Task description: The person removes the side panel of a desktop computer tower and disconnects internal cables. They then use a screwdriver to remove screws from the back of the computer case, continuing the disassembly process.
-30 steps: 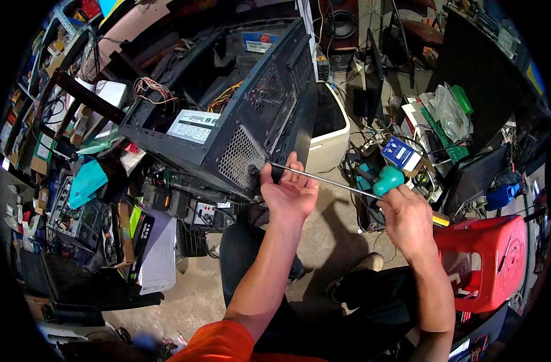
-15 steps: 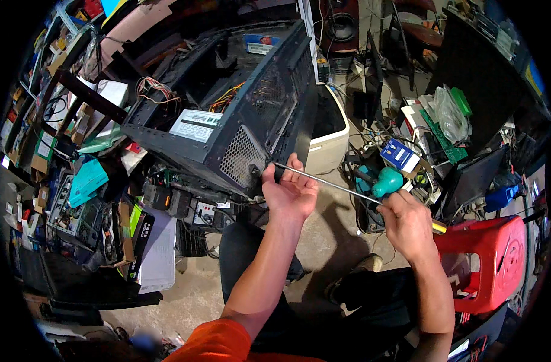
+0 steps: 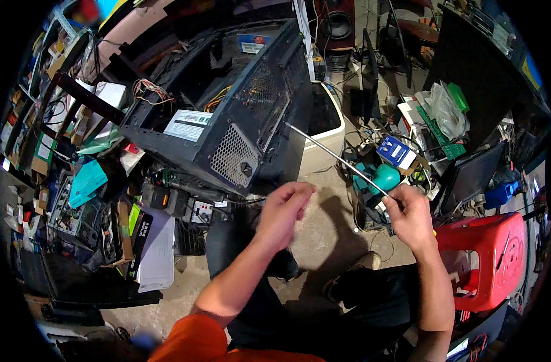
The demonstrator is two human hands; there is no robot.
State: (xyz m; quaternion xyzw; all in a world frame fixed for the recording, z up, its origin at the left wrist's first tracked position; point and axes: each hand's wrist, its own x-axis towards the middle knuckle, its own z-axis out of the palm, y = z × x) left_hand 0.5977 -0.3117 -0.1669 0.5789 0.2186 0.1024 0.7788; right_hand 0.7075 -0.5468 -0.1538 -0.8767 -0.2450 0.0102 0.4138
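A black computer case [image 3: 251,99] lies tilted in front of me, its upper side uncovered. Inside sits a power supply with a white label [image 3: 188,125] and a mesh vent [image 3: 232,158]. My right hand [image 3: 412,216] is closed round a long screwdriver [image 3: 339,158], its handle mostly hidden in the palm. The thin metal shaft slants up left to the case's back panel; whether the tip touches is unclear. My left hand [image 3: 285,210] hovers below the case, apart from it, fingers curled and pressed together. Anything between those fingertips is too small to make out.
A red plastic stool [image 3: 486,256] stands at the right. Behind the shaft lie a teal rounded tool [image 3: 384,178] and a blue box [image 3: 397,152]. A cream-coloured bin [image 3: 326,145] stands beside the case. Boxes, cables and circuit boards crowd the left.
My left hand has come away from the case and the screwdriver shaft, down toward me, its fingers closing. The screwdriver's tip has swung upward along the back panel.
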